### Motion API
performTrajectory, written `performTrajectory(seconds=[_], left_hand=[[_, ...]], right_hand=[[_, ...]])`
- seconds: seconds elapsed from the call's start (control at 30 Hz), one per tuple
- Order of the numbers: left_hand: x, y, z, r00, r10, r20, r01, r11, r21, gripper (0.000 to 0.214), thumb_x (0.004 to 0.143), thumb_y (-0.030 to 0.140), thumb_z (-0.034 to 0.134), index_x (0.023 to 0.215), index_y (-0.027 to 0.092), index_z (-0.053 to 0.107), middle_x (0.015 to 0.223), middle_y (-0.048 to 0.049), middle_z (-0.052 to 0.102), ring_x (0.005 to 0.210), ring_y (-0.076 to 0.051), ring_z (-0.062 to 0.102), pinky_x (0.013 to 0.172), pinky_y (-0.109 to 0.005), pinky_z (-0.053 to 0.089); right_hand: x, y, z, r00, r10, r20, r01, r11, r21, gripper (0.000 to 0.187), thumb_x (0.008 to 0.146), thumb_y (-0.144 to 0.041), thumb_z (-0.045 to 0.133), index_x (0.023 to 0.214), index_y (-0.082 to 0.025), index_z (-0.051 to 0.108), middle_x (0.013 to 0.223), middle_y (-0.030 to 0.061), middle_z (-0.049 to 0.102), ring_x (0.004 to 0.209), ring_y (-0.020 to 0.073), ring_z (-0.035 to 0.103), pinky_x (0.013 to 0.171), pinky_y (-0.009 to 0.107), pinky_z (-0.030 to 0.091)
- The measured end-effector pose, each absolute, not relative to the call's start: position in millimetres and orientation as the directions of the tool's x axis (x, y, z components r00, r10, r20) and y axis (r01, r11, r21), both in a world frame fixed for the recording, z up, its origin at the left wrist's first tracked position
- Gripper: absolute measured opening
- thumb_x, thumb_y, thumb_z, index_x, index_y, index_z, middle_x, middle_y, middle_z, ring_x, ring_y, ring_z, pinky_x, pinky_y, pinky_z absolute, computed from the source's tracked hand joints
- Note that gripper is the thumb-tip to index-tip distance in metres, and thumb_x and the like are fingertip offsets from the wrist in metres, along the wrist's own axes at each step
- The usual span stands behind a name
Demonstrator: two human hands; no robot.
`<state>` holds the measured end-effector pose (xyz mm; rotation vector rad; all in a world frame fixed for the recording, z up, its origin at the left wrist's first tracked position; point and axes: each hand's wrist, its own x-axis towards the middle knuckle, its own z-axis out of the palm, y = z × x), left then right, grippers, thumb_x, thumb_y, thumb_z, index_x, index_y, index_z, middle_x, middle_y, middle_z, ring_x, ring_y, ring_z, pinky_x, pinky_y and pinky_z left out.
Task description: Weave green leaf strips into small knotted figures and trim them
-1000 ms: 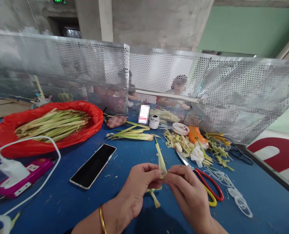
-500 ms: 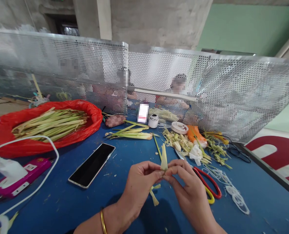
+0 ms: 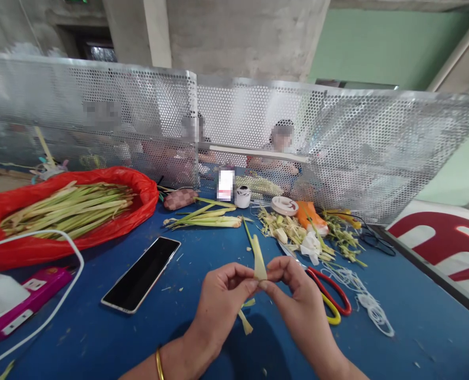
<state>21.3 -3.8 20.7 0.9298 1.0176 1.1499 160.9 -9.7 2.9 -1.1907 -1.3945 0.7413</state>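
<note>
Between my fingertips stands a pale green leaf strip [image 3: 259, 258], its wide part pointing away from me. My left hand [image 3: 228, 295] pinches its lower end from the left, thumb against fingers. From the right, my right hand [image 3: 295, 293] pinches the same end, the two thumbs almost touching. Beneath the hands, a cut leaf piece [image 3: 245, 321] lies on the blue table [image 3: 147, 338]. Scissors [image 3: 331, 290] with red and yellow handles rest right beside my right hand, partly covered by it. Beyond the hands is a small bundle of leaf stalks [image 3: 210, 217].
A red plastic bag [image 3: 111, 232] full of long leaves sits left, near a purple power strip [image 3: 32, 298] with a white cable. A black phone [image 3: 141, 274] lies left of centre. Leaf scraps [image 3: 277, 227], a tape roll [image 3: 285, 206] and white string [image 3: 371, 306] lie right. A perforated metal screen [image 3: 250, 111] stands behind.
The whole view has shifted slightly, with things on the table appearing further left. The leaf strip has turned in my fingers and now leans a little left. Both hands keep pinching it.
</note>
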Motion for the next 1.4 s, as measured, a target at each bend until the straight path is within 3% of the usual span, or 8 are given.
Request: performTrajectory(seconds=[0.37, 0.5, 0.57, 0.67, 0.73, 0.83, 1.0, 1.4], left_hand=[[20, -1, 20, 0.1, 0.962, -0.256, -0.313, 0.274, 0.909, 0.02, 0.06, 0.027, 0.08, 0.068, 0.013, 0.068, 0.063, -0.0031, 0.069, 0.06, -0.011, 0.063, 0.062, -0.021, 0.049], [19, 1, 18, 0.084, 0.944, -0.319, -0.306, 0.329, 0.893, 0.018, 0.062, 0.024, 0.078, 0.07, 0.013, 0.068, 0.065, -0.0054, 0.07, 0.062, -0.013, 0.065, 0.06, -0.021, 0.048], [18, 2, 18, 0.081, 0.941, -0.328, -0.305, 0.337, 0.891, 0.016, 0.063, 0.024, 0.076, 0.07, 0.013, 0.068, 0.064, -0.0046, 0.069, 0.062, -0.012, 0.064, 0.057, -0.02, 0.047], [17, 1, 19, 0.076, 0.943, -0.324, -0.307, 0.331, 0.892, 0.013, 0.064, 0.023, 0.075, 0.069, 0.013, 0.068, 0.062, -0.0029, 0.067, 0.061, -0.011, 0.062, 0.053, -0.018, 0.043], [16, 1, 20, 0.075, 0.944, -0.32, -0.304, 0.327, 0.895, 0.012, 0.064, 0.023, 0.075, 0.068, 0.014, 0.068, 0.061, -0.0022, 0.066, 0.061, -0.011, 0.061, 0.052, -0.018, 0.04], [16, 0, 20, 0.075, 0.945, -0.317, -0.303, 0.325, 0.896, 0.012, 0.063, 0.023, 0.075, 0.066, 0.014, 0.068, 0.061, -0.0013, 0.064, 0.06, -0.01, 0.059, 0.051, -0.018, 0.038], [17, 0, 21, 0.116, 0.949, -0.292, -0.295, 0.313, 0.903, 0.012, 0.063, 0.025, 0.074, 0.068, 0.014, 0.072, 0.061, -0.0023, 0.064, 0.061, -0.01, 0.058, 0.053, -0.019, 0.038], [21, -4, 21, 0.031, 0.983, -0.182, -0.28, 0.183, 0.942, 0.012, 0.058, 0.024, 0.078, 0.066, 0.016, 0.074, 0.063, -0.0016, 0.067, 0.063, -0.011, 0.056, 0.064, -0.022, 0.044]], right_hand=[[167, -2, 8, 0.02, 0.994, 0.108, 0.06, 0.106, -0.992, 0.026, 0.068, -0.031, 0.075, 0.085, -0.018, 0.061, 0.069, 0.0032, 0.071, 0.065, 0.0192, 0.066, 0.062, 0.028, 0.051], [165, -3, 3, 0.008, 0.982, 0.19, 0.097, 0.188, -0.977, 0.022, 0.078, -0.031, 0.068, 0.093, -0.02, 0.057, 0.074, 0.003, 0.072, 0.066, 0.0184, 0.068, 0.063, 0.028, 0.054], [164, -5, 1, 0.005, 0.917, 0.398, 0.272, 0.382, -0.883, 0.015, 0.085, -0.025, 0.061, 0.098, -0.022, 0.056, 0.079, 0.0025, 0.072, 0.07, 0.0176, 0.069, 0.066, 0.028, 0.054], [165, -8, 1, -0.183, 0.664, 0.725, 0.569, 0.673, -0.473, 0.018, 0.087, -0.011, 0.053, 0.098, -0.023, 0.061, 0.086, 0.0042, 0.073, 0.077, 0.0179, 0.069, 0.07, 0.028, 0.053], [166, -9, 3, -0.299, 0.527, 0.795, 0.627, 0.737, -0.253, 0.024, 0.087, -0.005, 0.05, 0.095, -0.023, 0.064, 0.088, 0.0053, 0.072, 0.079, 0.0176, 0.067, 0.07, 0.028, 0.052], [167, -8, 7, -0.321, 0.481, 0.816, 0.654, 0.735, -0.177, 0.026, 0.086, -0.003, 0.048, 0.092, -0.022, 0.066, 0.086, 0.0051, 0.071, 0.076, 0.0163, 0.065, 0.067, 0.026, 0.052], [168, -7, 8, -0.289, 0.52, 0.804, 0.632, 0.735, -0.248, 0.023, 0.087, -0.005, 0.05, 0.088, -0.021, 0.067, 0.082, 0.0045, 0.068, 0.074, 0.016, 0.064, 0.067, 0.026, 0.051], [161, -13, 5, -0.015, 0.91, 0.414, 0.4, 0.385, -0.832, 0.015, 0.09, -0.029, 0.054, 0.078, -0.021, 0.06, 0.075, 0.0024, 0.065, 0.071, 0.0174, 0.06, 0.065, 0.025, 0.049]])
